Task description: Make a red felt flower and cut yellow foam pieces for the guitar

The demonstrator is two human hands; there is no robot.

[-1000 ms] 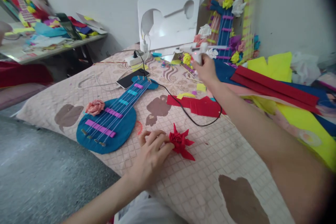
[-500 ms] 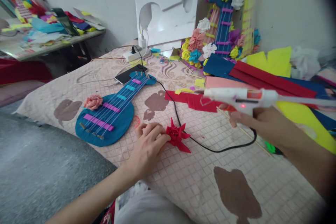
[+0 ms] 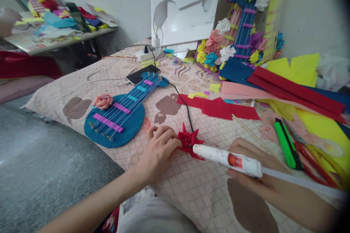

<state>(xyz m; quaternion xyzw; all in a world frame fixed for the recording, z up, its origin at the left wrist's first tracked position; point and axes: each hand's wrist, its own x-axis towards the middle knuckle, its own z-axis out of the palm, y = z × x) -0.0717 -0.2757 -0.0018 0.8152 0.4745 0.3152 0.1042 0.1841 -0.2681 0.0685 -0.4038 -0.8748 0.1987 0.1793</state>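
Note:
My left hand [image 3: 162, 150] rests on the patterned cloth, its fingertips closed on the left edge of a red paper flower [image 3: 188, 139] with pointed petals. In my right hand [image 3: 246, 160] is a white hot glue gun [image 3: 218, 155], with a clear glue stick [image 3: 298, 182] sticking out of its back end. Its nozzle is at the flower's lower right petals; whether it touches them I cannot tell. Left of the flower lies a blue toy guitar [image 3: 117, 120] with white strings, purple and light blue strips and a pink paper rose [image 3: 103, 101] on its body.
Red paper strips [image 3: 218, 108] lie behind the flower. To the right are a green cutter [image 3: 287, 143], scissors [image 3: 314, 160] and yellow paper [image 3: 317, 127]. A phone [image 3: 142, 74] and power strip [image 3: 147, 55] sit at the back, near flower-decorated guitars [image 3: 246, 29]. A black cord [image 3: 186, 107] runs past the flower.
My right hand has brought the glue gun down and left, from above the red strips to the flower. The left hand stays on the flower. The view has shifted slightly.

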